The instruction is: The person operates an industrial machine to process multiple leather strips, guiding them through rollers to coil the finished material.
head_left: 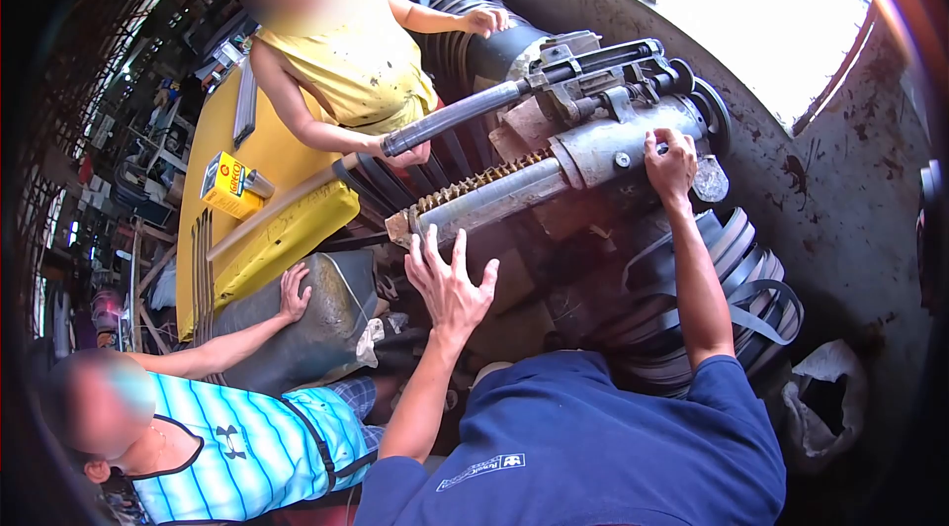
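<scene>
A heavy grey metal machine with a long brownish toothed or threaded bar stretches across the middle. My left hand is at the lower left end of its metal bed, fingers spread, fingertips at or just against the edge. Over the right part of the cylindrical body, my right hand rests with curled fingers; anything inside them is hidden. Behind it, a round wheel closes off the machine's end. A dark metal tube runs out from the upper assembly, and a co-worker's hand is at its near end.
Coiled grey rubber-like strips lie below the machine. A yellow slab at left carries a yellow can. Two co-workers are close by; one's hand lies on a dark roll. A stained wall curves at right.
</scene>
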Demonstrator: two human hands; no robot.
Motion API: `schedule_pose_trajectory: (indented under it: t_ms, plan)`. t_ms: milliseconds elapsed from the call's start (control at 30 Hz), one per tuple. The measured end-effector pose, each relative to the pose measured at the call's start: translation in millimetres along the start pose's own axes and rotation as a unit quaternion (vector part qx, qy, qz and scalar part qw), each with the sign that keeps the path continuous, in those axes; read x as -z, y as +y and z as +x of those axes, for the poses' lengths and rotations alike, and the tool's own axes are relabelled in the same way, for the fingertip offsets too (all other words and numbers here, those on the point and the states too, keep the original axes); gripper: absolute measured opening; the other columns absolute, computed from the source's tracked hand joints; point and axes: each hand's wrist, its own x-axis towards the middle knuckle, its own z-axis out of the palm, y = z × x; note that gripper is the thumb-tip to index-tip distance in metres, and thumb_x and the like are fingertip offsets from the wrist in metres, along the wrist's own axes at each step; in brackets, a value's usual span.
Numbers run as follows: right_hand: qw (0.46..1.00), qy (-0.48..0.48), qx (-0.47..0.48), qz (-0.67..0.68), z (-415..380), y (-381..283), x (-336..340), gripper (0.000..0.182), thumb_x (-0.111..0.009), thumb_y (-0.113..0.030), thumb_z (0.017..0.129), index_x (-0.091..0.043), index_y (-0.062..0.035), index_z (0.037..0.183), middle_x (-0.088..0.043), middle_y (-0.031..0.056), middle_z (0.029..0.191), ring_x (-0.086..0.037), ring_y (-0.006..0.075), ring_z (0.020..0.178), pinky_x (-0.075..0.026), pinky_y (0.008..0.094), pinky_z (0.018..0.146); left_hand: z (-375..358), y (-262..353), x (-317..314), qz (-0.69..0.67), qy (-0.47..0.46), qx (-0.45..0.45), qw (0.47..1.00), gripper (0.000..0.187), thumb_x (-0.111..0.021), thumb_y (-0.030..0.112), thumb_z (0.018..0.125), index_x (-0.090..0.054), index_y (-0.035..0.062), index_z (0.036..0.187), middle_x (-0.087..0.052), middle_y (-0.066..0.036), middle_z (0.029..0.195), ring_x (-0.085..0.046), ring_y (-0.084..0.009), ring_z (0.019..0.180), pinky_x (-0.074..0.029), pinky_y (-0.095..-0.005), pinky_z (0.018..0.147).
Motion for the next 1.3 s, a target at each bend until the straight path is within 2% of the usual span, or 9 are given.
schedule_pose_trajectory:
  t_ms: [200,300,333,467,700,833,900,1033,1300]
  plan:
    - [1.000,0.006,0.007,0.010,-1,0,0,0.018,-0.066,-0.026,0.083,-0.069,-0.0089,0.087,-0.069,0.0073,0.084,-0.062,0.0279,0.090,-0.049,0.0397,0.082,-19,16,0,-0.074,0.007,-0.021,0.997,0.044,-0.073,0.037,0.075,-0.064,0.0080,0.107,-0.040,-0.021,0.137,-0.030,-0.0405,0.132,-0.025,-0.0549,0.108]
    - [1.000,-0.001,0.005,0.010,-1,0,1,0.017,-0.066,-0.025,0.083,-0.069,-0.0085,0.087,-0.069,0.0075,0.084,-0.062,0.0284,0.090,-0.048,0.0400,0.082,-27,24,-7,-0.115,-0.026,-0.020,0.993,0.047,-0.073,0.035,0.075,-0.062,0.0065,0.112,-0.054,-0.014,0.114,-0.047,-0.0319,0.113,-0.037,-0.0461,0.096]
    - [1.000,0.003,0.011,0.014,-1,1,1,0.017,-0.066,-0.025,0.083,-0.068,-0.0083,0.087,-0.068,0.0077,0.084,-0.061,0.0286,0.089,-0.048,0.0401,0.081,-26,25,-10,-0.118,-0.011,-0.034,0.992,0.050,-0.073,0.032,0.076,-0.059,0.0048,0.116,-0.058,-0.009,0.093,-0.056,-0.0265,0.093,-0.043,-0.0406,0.083]
    - [0.999,0.008,0.035,0.030,-1,5,2,0.016,-0.066,-0.023,0.083,-0.068,-0.0072,0.087,-0.068,0.0086,0.083,-0.061,0.0295,0.087,-0.047,0.0402,0.081,-19,28,-11,-0.173,-0.022,0.004,0.985,0.052,-0.074,0.025,0.077,-0.056,0.0022,0.121,-0.056,-0.005,0.069,-0.057,-0.0240,0.065,-0.048,-0.0380,0.067]
    - [0.994,0.009,0.044,0.097,-2,17,6,0.015,-0.067,-0.019,0.083,-0.066,-0.0040,0.083,-0.066,0.0126,0.087,-0.058,0.0321,0.090,-0.045,0.0409,0.083,-38,34,-25,-0.209,-0.088,0.071,0.972,0.016,-0.073,0.020,0.079,-0.066,0.0077,0.088,-0.057,-0.007,0.073,-0.060,-0.0281,0.068,-0.049,-0.0411,0.063]
    - [0.990,-0.022,0.043,0.135,-14,19,15,0.017,-0.067,-0.017,0.084,-0.066,-0.0009,0.089,-0.065,0.0142,0.096,-0.058,0.0329,0.096,-0.045,0.0413,0.088,-78,40,-42,-0.206,-0.187,0.098,0.955,0.026,-0.072,0.028,0.082,-0.065,0.0057,0.070,-0.061,-0.012,0.076,-0.062,-0.0325,0.068,-0.049,-0.0444,0.062]
    - [0.989,-0.023,0.049,0.139,-25,20,15,0.023,-0.066,-0.018,0.085,-0.067,0.0008,0.098,-0.063,0.0180,0.108,-0.056,0.0341,0.111,-0.044,0.0413,0.097,-96,42,-47,-0.189,-0.239,0.098,0.947,0.025,-0.072,0.028,0.082,-0.067,0.0056,0.072,-0.062,-0.013,0.078,-0.063,-0.0332,0.072,-0.050,-0.0443,0.065]
    - [0.992,-0.051,0.056,0.104,-25,18,24,0.032,-0.066,-0.027,0.086,-0.068,0.0003,0.102,-0.061,0.0186,0.112,-0.056,0.0345,0.110,-0.044,0.0425,0.097,-113,45,-46,-0.227,-0.292,0.081,0.926,0.022,-0.073,0.021,0.080,-0.073,0.0098,0.100,-0.058,-0.014,0.102,-0.063,-0.0349,0.089,-0.052,-0.0450,0.076]
    - [0.991,-0.106,-0.065,-0.044,8,19,57,0.045,-0.058,-0.045,0.091,-0.071,-0.0038,0.101,-0.060,0.0190,0.102,-0.060,0.0354,0.097,-0.048,0.0445,0.086,-86,40,-64,-0.213,-0.344,-0.023,0.914,0.022,-0.075,0.026,0.079,-0.074,0.0089,0.094,-0.062,-0.009,0.094,-0.065,-0.0291,0.079,-0.053,-0.0408,0.073]
